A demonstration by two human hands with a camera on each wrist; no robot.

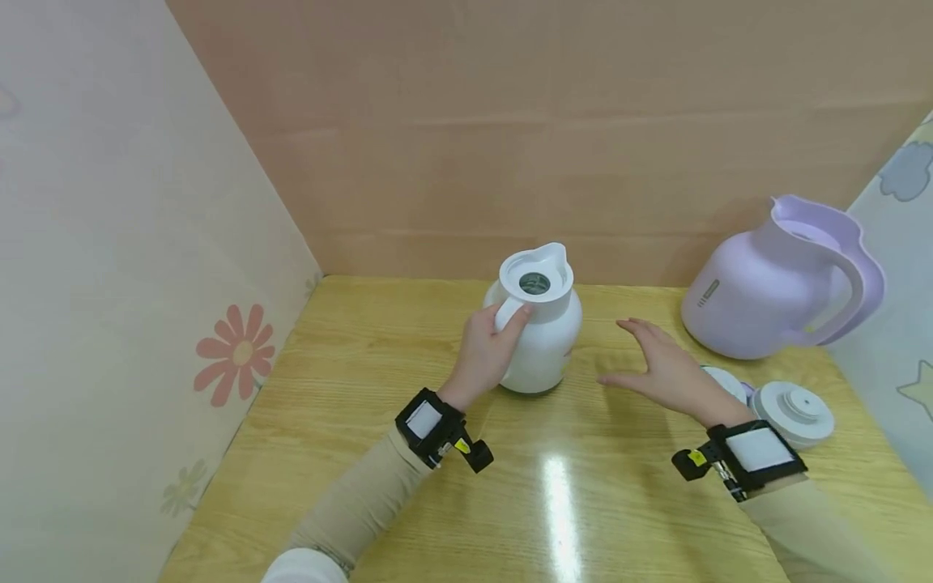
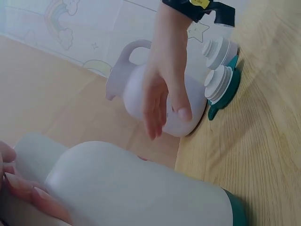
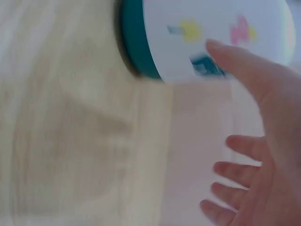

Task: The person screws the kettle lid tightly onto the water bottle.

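Note:
A white jug (image 1: 539,324) with an open mouth stands upright at the middle of the wooden table (image 1: 350,389). My left hand (image 1: 487,348) grips its handle from the left. In the left wrist view the white jug (image 2: 136,188) fills the bottom, with my fingertips (image 2: 23,188) curled on it. My right hand (image 1: 659,368) hovers open, fingers spread, just right of the jug without touching it. The right wrist view shows that right hand (image 3: 256,155) near the jug's teal base (image 3: 134,42).
A lilac jug (image 1: 773,283) stands at the back right by the wall. Two round white lids (image 1: 790,411) lie near my right wrist; the left wrist view shows them (image 2: 218,66) with teal trim. Paper walls close in three sides.

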